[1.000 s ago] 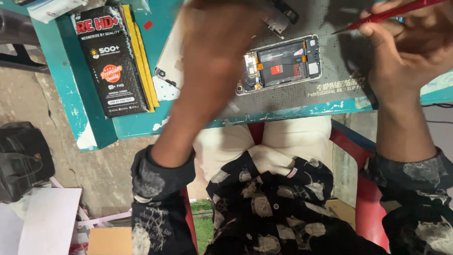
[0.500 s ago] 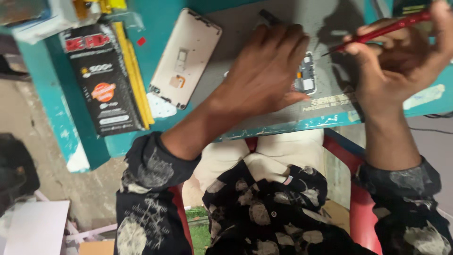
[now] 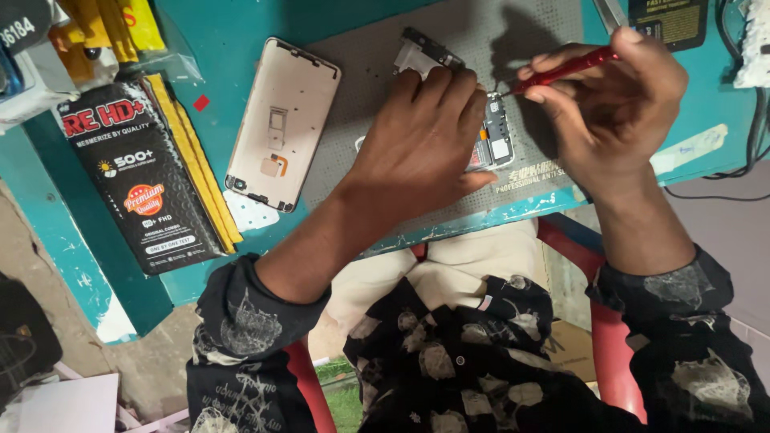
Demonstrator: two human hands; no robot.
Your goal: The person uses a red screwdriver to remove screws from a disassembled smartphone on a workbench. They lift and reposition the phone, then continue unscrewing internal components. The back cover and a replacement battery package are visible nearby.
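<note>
Opened phone (image 3: 497, 140) mostly under left hand (image 3: 417, 152)

Long black box (image 3: 140, 184) lying flat at the left of the teal bench, tilted, white and red print, an orange round badge at mid-length, yellow edging along its right side. Clear bags with yellow contents (image 3: 120, 32) just above it, at the top left. Small black card with yellow and white print (image 3: 670, 22) at the top right edge. Pale strip label (image 3: 688, 150) stuck on the bench at the right, below that card.
</note>
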